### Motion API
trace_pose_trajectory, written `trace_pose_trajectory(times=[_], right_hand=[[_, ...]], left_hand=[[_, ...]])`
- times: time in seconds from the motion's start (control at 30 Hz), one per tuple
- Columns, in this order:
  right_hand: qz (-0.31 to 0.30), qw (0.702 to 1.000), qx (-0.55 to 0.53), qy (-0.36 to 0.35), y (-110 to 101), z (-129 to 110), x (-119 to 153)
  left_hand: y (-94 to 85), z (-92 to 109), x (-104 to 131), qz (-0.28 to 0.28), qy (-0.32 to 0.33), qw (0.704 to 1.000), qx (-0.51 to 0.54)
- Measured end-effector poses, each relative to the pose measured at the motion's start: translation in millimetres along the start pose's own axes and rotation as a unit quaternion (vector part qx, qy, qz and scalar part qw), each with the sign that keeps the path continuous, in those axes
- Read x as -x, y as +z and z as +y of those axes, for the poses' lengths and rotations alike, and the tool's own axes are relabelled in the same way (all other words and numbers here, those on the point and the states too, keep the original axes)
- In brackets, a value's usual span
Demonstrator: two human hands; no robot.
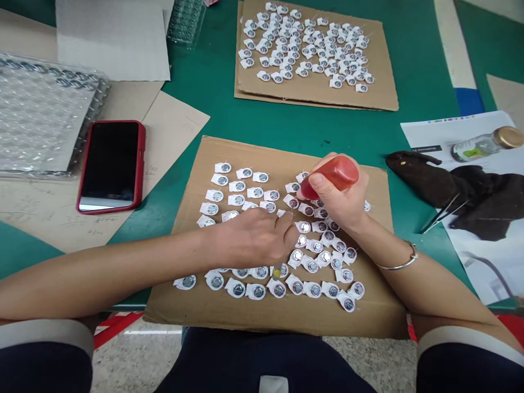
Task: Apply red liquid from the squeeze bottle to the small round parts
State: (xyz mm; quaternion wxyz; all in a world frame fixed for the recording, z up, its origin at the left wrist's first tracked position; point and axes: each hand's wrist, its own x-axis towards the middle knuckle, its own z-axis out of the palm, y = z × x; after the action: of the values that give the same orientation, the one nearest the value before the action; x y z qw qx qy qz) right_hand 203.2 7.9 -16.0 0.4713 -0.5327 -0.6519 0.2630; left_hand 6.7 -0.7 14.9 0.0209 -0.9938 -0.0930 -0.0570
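My right hand [346, 191] is wrapped round a red squeeze bottle [336, 173], tilted with its narrow end toward the lower left. My left hand [256, 237] reaches across low over the cardboard sheet [262, 316], its fingers curled together and pointing down. Whatever those fingers hold is hidden; a small yellowish spot [277, 271] shows just below them. On the sheet lie loose rows of small round silver discs on white tabs [256, 291]. Both hands cover some of these discs.
A second cardboard sheet [319, 101] with many similar discs lies at the back. To the left are a red-cased phone [109, 166] and clear plastic trays [41, 114]. Tweezers [442, 214], a dark cloth [462, 191] and a glass jar [485, 144] lie at the right.
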Motion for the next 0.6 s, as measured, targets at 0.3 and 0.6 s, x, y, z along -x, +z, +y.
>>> trace_pose_trajectory(times=[0.3,0.6], right_hand=[[0.025,0.999,-0.002,0.024,-0.4,0.7,-2.1],[0.024,1.0,0.002,0.018,-1.6,1.4,-2.9]], left_hand=[[2.3,-1.5,0.6,0.038,0.012,0.999,-0.013],[5.5,-2.7,2.4,0.071,0.019,0.997,-0.035]])
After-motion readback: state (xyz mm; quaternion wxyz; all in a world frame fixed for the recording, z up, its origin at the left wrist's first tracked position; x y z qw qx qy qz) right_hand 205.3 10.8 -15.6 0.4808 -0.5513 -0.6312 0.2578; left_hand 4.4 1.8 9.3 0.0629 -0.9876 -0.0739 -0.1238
